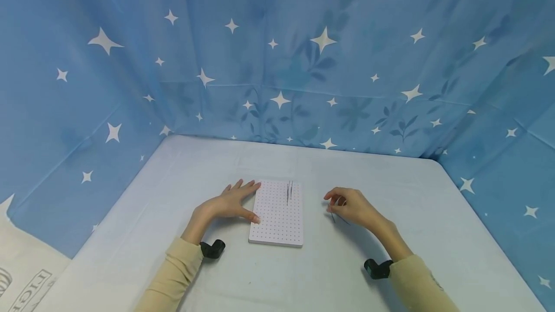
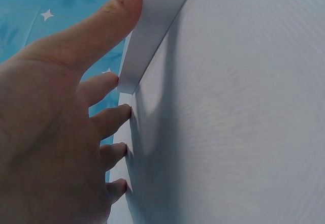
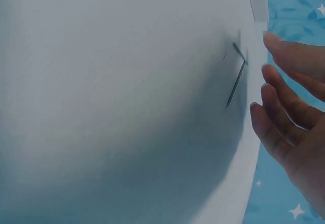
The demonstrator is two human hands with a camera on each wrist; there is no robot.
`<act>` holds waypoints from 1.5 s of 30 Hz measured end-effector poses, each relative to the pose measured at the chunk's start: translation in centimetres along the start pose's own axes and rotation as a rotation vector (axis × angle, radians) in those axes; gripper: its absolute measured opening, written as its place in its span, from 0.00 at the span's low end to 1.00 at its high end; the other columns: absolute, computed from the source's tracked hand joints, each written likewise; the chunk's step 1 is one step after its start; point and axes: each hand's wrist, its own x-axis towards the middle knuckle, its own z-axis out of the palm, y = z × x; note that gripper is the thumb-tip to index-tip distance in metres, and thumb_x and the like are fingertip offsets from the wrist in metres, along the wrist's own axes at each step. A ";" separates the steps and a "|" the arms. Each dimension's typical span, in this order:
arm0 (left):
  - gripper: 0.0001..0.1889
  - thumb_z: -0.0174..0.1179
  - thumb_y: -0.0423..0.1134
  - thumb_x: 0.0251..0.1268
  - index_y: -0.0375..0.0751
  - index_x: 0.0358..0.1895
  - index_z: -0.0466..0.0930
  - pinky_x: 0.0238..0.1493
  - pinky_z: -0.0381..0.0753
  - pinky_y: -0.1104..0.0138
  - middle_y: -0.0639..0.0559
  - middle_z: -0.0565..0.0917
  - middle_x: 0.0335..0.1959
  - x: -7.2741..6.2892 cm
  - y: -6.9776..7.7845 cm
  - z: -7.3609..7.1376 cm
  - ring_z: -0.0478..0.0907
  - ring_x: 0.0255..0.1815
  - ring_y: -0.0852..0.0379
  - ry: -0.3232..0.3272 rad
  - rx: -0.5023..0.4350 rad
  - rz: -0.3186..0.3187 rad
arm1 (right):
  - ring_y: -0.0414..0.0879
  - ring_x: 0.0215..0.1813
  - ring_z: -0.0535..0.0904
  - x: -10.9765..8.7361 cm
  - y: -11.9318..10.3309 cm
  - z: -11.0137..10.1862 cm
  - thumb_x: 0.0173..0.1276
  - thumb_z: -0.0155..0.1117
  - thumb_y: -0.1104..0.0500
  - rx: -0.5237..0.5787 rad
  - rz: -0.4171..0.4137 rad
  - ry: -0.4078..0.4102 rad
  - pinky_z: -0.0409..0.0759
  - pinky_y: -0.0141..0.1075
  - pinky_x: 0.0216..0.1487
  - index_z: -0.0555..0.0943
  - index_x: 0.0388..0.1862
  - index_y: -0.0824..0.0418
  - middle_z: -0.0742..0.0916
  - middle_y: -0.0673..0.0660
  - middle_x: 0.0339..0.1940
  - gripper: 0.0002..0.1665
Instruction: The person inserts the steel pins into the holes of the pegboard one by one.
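A white pegboard point(image 1: 270, 225) with rows of small holes lies on the table, and a few thin metal pins point(image 1: 288, 194) stand up from its far right part. My left hand point(image 1: 230, 202) is spread at its left side, thumb on the near left edge and forefinger at the far left corner. To the right of the board, my right hand point(image 1: 353, 206) hovers low with bent fingers over thin dark pins point(image 3: 235, 84) lying on the table. In the right wrist view the thumb and fingertips are apart, with nothing seen between them.
A white cloth point(image 1: 243, 278) covers the table. Blue curtains point(image 1: 260, 61) with white stars enclose its back and sides. A pale cloth with printed lettering point(image 1: 30, 288) hangs at the lower left. Black wrist cameras point(image 1: 212, 249) sit at both cuffs.
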 end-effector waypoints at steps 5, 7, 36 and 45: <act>0.58 0.77 0.59 0.52 0.50 0.84 0.52 0.84 0.33 0.41 0.44 0.51 0.85 0.0 -0.1 0.0 0.36 0.86 0.36 0.003 -0.003 -0.002 | 0.44 0.36 0.77 -0.3 0.7 -0.2 0.63 0.76 0.63 -0.012 0.016 -0.026 0.78 0.33 0.34 0.85 0.49 0.60 0.85 0.52 0.36 0.16; 0.58 0.77 0.59 0.52 0.50 0.84 0.53 0.84 0.33 0.41 0.44 0.51 0.85 0.0 -0.1 -0.1 0.36 0.86 0.36 0.004 -0.005 -0.002 | 0.45 0.36 0.76 -0.4 0.8 -0.2 0.61 0.77 0.62 -0.011 0.013 -0.038 0.78 0.34 0.34 0.85 0.51 0.61 0.85 0.53 0.37 0.19; 0.58 0.77 0.59 0.52 0.52 0.84 0.52 0.84 0.33 0.41 0.46 0.50 0.86 0.2 -0.2 0.0 0.35 0.86 0.36 0.000 -0.001 0.003 | 0.47 0.42 0.74 -0.8 1.8 -0.4 0.56 0.82 0.61 -0.031 -0.008 -0.125 0.78 0.37 0.42 0.82 0.58 0.61 0.83 0.54 0.43 0.30; 0.58 0.77 0.59 0.52 0.51 0.84 0.52 0.84 0.32 0.41 0.46 0.50 0.86 0.0 -0.1 0.0 0.35 0.86 0.36 -0.002 -0.010 0.000 | 0.46 0.40 0.75 -0.8 2.0 -0.2 0.57 0.81 0.61 0.011 0.024 -0.103 0.78 0.35 0.39 0.81 0.54 0.61 0.83 0.54 0.40 0.27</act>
